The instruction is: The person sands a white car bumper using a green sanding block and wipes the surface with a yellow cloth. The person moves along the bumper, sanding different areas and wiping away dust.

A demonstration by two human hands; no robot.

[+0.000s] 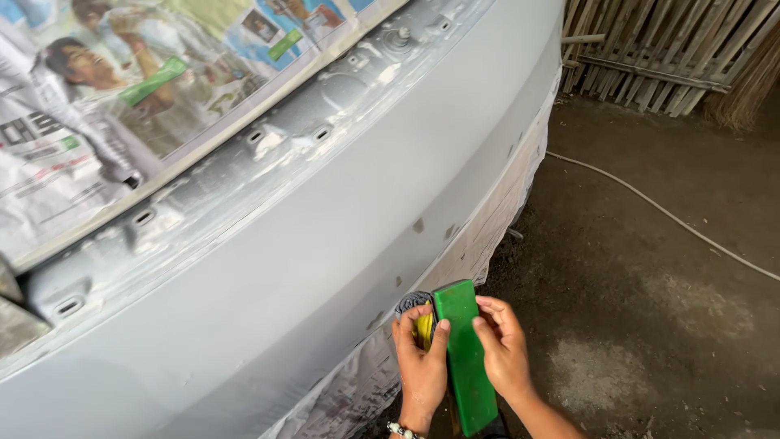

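Presently catalogued, low in the head view beside the lower edge of a car body:

Left hand [421, 364]: grip clenched around a grey sheet of abrasive paper [411, 302] and a yellow item [424, 328] tucked behind it; what the yellow item is cannot be told. Thumb lies against the left edge of the green block. A beaded bracelet [400, 430] sits at the wrist.

Right hand [504, 349]: grip closed lightly on the green block [465, 358], fingers curled over its right edge and face, thumb side hidden.

Green block: long, flat, rectangular, held upright between both hands, its top end near the body panel's lower edge and just beside the abrasive paper.

Car body panel [325, 236]: pale grey, matt, with a few small darker spots near the lower edge.

Newspaper masking [122, 106]: sheets covering the glass area above the panel.

Paper masking [496, 211]: a strip hanging under the panel's lower edge.

Floor [650, 284]: dark, dusty, with a pale cable or hose [666, 213] running across it.

Wooden slat fence [650, 49]: at the far side, top right.
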